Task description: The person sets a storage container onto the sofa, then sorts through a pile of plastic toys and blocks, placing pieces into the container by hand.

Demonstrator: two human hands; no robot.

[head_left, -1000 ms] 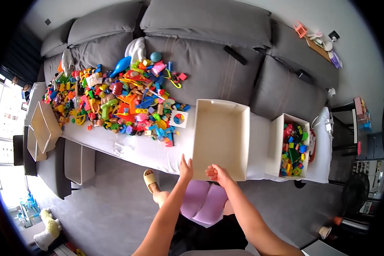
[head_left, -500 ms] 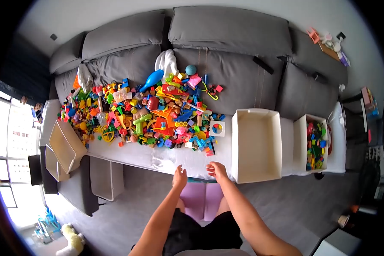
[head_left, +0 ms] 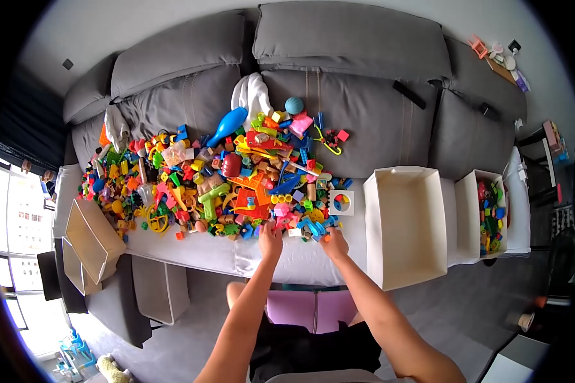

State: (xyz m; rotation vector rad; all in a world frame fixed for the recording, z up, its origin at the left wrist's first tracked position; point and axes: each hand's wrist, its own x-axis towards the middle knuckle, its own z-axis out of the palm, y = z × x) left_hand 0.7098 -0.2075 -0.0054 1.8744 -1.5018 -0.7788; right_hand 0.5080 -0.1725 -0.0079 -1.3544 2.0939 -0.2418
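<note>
A large pile of mixed plastic toys (head_left: 191, 185) spreads over the light grey seat. My left hand (head_left: 271, 241) is at the pile's front edge, fingers stretched forward and partly apart, beside a pink toy (head_left: 285, 217). My right hand (head_left: 334, 244) reaches the same edge a little to the right, its fingers at a light blue toy (head_left: 314, 226); a firm hold on it does not show. A white square board with a round coloured inset (head_left: 342, 203) lies just beyond the right hand. The fingertips of both hands are partly lost among the toys.
A large cream bin (head_left: 406, 230) stands right of the pile. Farther right, a smaller bin (head_left: 467, 217) holds coloured blocks. Cream boxes (head_left: 96, 239) lean at the left, and another bin (head_left: 161, 290) is below the seat edge. Grey sofa cushions (head_left: 351, 38) line the back.
Both hands have moved forward from above my lap to the front edge of the toy pile. The camera view has shifted slightly, and my body leans closer.
</note>
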